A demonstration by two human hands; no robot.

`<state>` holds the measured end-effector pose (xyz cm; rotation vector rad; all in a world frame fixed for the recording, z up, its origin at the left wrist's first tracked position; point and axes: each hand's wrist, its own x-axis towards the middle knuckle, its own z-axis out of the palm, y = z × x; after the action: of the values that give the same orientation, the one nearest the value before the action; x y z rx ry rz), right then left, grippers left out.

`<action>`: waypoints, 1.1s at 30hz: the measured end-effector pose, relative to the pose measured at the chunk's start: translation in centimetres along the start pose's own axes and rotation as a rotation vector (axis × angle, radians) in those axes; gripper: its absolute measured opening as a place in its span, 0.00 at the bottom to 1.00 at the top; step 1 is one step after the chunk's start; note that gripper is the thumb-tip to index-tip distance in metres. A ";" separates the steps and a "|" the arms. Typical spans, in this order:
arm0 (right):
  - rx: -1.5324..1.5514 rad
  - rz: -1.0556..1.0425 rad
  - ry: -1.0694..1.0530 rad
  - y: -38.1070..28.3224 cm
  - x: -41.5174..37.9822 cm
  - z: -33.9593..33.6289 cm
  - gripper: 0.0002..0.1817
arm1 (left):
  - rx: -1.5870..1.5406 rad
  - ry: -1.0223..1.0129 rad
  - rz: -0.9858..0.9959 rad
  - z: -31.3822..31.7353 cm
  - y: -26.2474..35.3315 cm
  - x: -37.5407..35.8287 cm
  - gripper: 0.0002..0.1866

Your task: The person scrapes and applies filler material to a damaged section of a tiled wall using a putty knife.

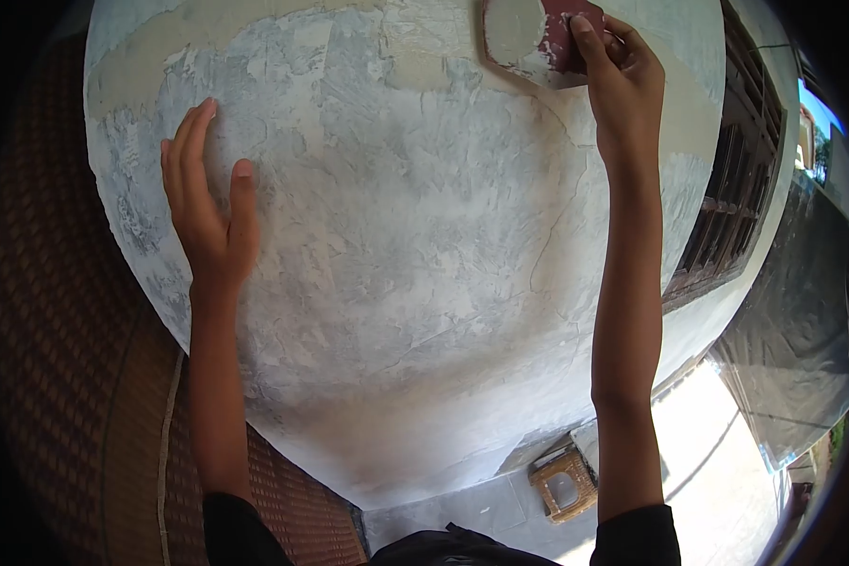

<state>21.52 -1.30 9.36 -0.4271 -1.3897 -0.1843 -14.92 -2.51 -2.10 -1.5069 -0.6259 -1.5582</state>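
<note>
My right hand (632,99) grips a dark red putty spreader (560,36) near the top of the view, thumb on its face and fingers behind. Pale putty coats the spreader's left part and lower edge. Spreader and wall (396,245) overlap at a beige, smoother patch. Patchy grey-white filler covers much of the wall, and a thin crack (541,250) runs down its right side. On the left, my left hand (208,212) is raised with fingers extended and thumb apart, fingertips close to the wall and nothing in it.
Brown woven matting (57,283) lines the left side. A dark wooden window frame (726,203) is set in the wall at right. Below, a small wooden stool (549,509) stands on the grey tiled floor (462,519). Plastic sheeting (792,302) hangs at far right.
</note>
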 end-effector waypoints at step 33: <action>-0.021 -0.015 -0.031 -5.3 -3.6 5.8 0.10 | 0.000 -0.021 -0.054 0.0 0.5 -0.1 0.25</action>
<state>13.61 -4.26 7.46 -0.4384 -1.4231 -0.2054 -14.56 -2.75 -2.26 -1.5193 -0.6838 -1.5848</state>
